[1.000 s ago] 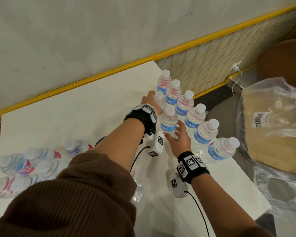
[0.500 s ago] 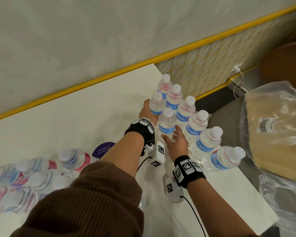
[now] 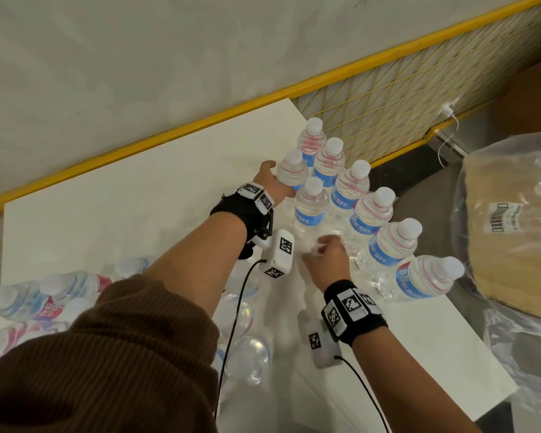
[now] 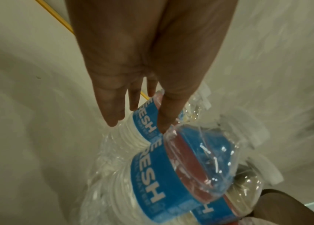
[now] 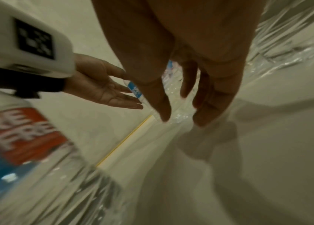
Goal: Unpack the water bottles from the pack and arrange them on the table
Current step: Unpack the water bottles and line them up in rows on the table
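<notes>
Several clear water bottles with blue labels stand in a row (image 3: 372, 214) along the right edge of the white table (image 3: 138, 195). Two more stand just left of that row. My left hand (image 3: 274, 179) lies against the far one (image 3: 292, 170) with straight fingers; in the left wrist view my left hand (image 4: 138, 121) touches its label (image 4: 146, 118). My right hand (image 3: 320, 253) sits at the base of the near one (image 3: 310, 207), fingers loose. In the right wrist view my right hand (image 5: 181, 117) hangs over that base. The torn pack (image 3: 38, 301) with more bottles lies at the left.
Loose bottles (image 3: 247, 354) lie on their sides under my left forearm. A plastic-wrapped brown package (image 3: 512, 232) sits beyond the table's right edge. A yellow wire-mesh panel (image 3: 388, 95) and a grey wall stand behind the table.
Both hands have let go of the two bottles they were setting down. The right hand has slid back toward the near bottle's base; the left now only touches its bottle.
</notes>
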A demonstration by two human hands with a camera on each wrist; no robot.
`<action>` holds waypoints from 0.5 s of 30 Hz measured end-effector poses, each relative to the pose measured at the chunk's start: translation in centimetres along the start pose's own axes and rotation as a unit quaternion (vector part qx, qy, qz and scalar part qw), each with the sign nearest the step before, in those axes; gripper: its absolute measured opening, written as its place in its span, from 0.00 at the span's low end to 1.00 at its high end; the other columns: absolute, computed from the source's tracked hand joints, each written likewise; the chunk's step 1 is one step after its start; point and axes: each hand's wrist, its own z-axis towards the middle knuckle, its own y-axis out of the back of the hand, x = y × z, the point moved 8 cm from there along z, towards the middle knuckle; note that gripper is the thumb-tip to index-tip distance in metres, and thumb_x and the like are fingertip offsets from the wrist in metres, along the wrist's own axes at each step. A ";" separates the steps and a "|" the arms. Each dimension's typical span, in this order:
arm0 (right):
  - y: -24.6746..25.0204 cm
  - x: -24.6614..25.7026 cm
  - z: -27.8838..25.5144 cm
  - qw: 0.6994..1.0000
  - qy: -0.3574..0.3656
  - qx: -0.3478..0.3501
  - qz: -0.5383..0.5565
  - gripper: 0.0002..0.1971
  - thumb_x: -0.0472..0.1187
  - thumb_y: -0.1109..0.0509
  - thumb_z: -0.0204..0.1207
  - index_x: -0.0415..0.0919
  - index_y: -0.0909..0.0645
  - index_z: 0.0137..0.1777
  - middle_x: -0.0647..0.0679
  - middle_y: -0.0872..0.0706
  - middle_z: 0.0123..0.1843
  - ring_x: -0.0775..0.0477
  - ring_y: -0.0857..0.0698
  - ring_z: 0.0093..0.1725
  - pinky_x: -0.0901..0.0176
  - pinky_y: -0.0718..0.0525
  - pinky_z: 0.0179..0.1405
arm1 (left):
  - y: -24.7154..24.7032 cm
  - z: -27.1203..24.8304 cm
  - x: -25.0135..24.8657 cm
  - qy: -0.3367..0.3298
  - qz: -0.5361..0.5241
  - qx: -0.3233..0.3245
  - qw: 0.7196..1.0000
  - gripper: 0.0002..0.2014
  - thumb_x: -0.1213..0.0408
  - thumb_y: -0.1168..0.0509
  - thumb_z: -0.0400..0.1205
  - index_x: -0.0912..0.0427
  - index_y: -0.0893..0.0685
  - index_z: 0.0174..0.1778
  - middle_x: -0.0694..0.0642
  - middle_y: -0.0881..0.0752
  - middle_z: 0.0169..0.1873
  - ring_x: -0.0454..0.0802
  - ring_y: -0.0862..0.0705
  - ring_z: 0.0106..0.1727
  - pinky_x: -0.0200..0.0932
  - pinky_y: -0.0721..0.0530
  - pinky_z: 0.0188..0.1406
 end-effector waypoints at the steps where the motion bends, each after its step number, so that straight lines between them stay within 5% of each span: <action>1: -0.9 0.0 -1.0 0.998 0.003 0.054 -0.033 0.22 0.38 0.26 0.71 0.43 0.28 0.63 0.41 0.19 0.58 0.44 0.17 0.53 0.56 0.18 0.51 | 0.0 -0.1 -0.1 -0.006 0.010 0.007 1.000 0.40 0.71 0.29 0.75 0.57 0.45 0.80 0.61 0.25 0.71 0.59 0.22 0.66 0.44 0.24 0.59; 3: -3.8 0.4 -3.4 0.978 0.033 0.194 -0.072 0.27 0.39 0.25 0.69 0.48 0.29 0.67 0.45 0.18 0.56 0.44 0.15 0.51 0.52 0.14 0.52 | 0.0 -0.2 -0.3 -0.012 0.015 0.012 1.000 0.37 0.71 0.31 0.77 0.57 0.43 0.79 0.60 0.24 0.69 0.57 0.21 0.59 0.42 0.25 0.51; 5: -6.0 1.3 -5.4 0.957 0.080 0.266 -0.090 0.30 0.42 0.22 0.68 0.51 0.29 0.69 0.50 0.17 0.53 0.48 0.16 0.48 0.52 0.15 0.55 | -0.2 -0.3 -0.2 -0.013 -0.002 0.005 1.000 0.35 0.71 0.31 0.77 0.57 0.41 0.78 0.61 0.24 0.68 0.58 0.21 0.61 0.44 0.23 0.54; 9: -8.1 3.3 -6.3 0.944 0.128 0.299 -0.060 0.17 0.43 0.24 0.70 0.60 0.28 0.52 0.64 0.26 0.38 0.56 0.24 0.42 0.60 0.23 0.52 | -0.8 -0.6 0.1 -0.015 -0.043 -0.030 0.999 0.31 0.69 0.34 0.79 0.57 0.38 0.77 0.61 0.23 0.67 0.61 0.22 0.64 0.50 0.21 0.59; 15: -10.5 4.2 -5.4 0.943 0.148 0.295 -0.043 0.17 0.43 0.24 0.72 0.60 0.31 0.46 0.63 0.29 0.41 0.58 0.24 0.45 0.65 0.26 0.54 | -1.0 -1.1 -0.3 -0.027 -0.044 -0.060 0.997 0.29 0.63 0.35 0.81 0.56 0.37 0.77 0.62 0.22 0.66 0.64 0.20 0.63 0.57 0.20 0.64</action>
